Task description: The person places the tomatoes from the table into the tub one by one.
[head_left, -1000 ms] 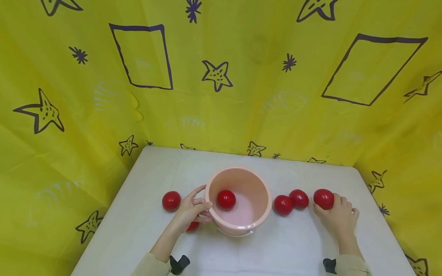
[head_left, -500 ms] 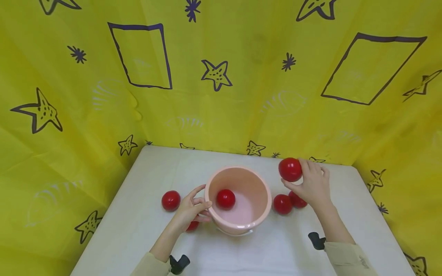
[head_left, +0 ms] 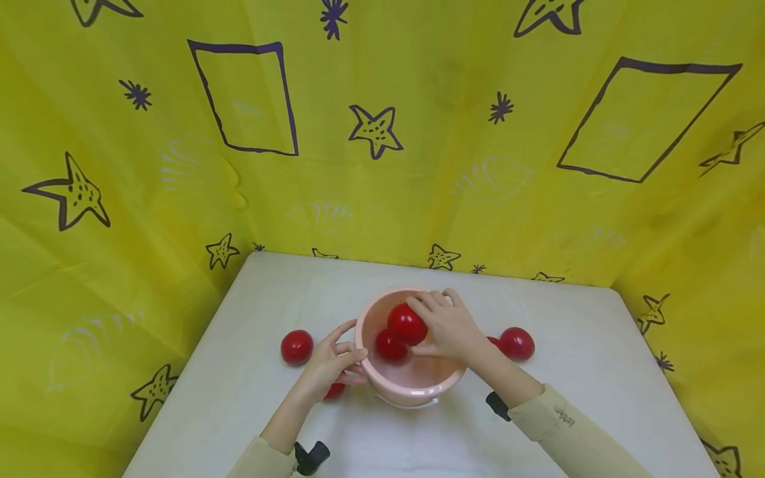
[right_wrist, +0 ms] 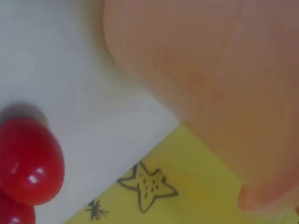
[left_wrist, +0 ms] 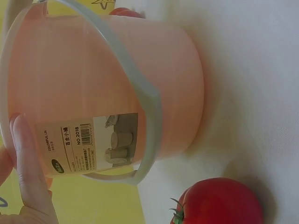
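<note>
A pink plastic bucket (head_left: 415, 393) stands upright on the table. My left hand (head_left: 331, 362) holds its left rim, thumb on the rim and fingers along the outer wall. My right hand (head_left: 445, 325) reaches over the bucket's right rim and grips a red tomato (head_left: 408, 323) at the mouth. In the head view this one overlaps another tomato (head_left: 390, 346) inside. The left wrist view shows the bucket's label (left_wrist: 88, 144) and its pale handle (left_wrist: 152, 112) hanging down the side. Mostly bucket wall (right_wrist: 201, 79) fills the right wrist view; the right hand's grip is hidden there.
Left of the bucket lies one tomato (head_left: 297, 347); another (head_left: 335, 392) is partly behind my left hand. Two more, a nearer one (head_left: 494, 341) and a farther one (head_left: 517, 344), lie to the right. A yellow curtain (head_left: 418, 199) surrounds the white table (head_left: 574, 312).
My right hand has picked up the rightmost tomato, lifted it and carried it left over to the bucket's mouth. My left hand and the bucket have stayed in place.
</note>
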`<state>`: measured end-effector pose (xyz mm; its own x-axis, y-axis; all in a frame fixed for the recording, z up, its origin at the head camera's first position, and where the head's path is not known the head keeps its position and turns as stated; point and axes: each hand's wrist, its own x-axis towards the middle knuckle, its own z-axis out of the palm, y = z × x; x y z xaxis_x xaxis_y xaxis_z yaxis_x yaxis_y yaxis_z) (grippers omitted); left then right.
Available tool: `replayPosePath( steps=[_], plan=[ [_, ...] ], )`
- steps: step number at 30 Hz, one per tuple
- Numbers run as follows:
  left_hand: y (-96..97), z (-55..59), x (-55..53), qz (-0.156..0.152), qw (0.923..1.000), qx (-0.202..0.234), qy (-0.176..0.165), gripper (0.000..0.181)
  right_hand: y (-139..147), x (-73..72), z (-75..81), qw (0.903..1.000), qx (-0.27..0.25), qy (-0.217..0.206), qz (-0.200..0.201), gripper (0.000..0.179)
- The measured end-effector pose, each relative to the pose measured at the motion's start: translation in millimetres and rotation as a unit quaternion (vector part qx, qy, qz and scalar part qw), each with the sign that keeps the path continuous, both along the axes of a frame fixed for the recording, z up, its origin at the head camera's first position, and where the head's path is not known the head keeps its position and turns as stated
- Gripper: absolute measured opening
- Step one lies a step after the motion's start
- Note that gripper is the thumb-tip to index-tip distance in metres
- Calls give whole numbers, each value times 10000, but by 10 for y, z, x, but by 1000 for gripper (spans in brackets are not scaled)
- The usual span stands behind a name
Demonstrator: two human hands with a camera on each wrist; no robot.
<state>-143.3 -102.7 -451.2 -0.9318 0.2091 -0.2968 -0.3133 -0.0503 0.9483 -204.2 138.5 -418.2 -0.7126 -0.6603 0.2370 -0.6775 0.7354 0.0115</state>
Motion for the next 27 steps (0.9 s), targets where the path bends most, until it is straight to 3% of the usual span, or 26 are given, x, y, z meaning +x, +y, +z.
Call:
replayPosePath(
  steps=[8,18,23,27],
  plan=[
    [0,-9,0,7,10000,-92,-20,69,-272,47,-183,9887,1193,-611,666,82],
    [13,-13,15,60,9998,-196,-34,69,-412,89,-340,9526,2776,-244,1224,82],
    [8,-18,14,32,9999,-129,-22,66,-440,86,-375,9381,3189,143,1347,79],
    [9,-30,12,26,9999,-92,-30,65,-460,90,-385,9331,3333,173,1343,80]
  ],
)
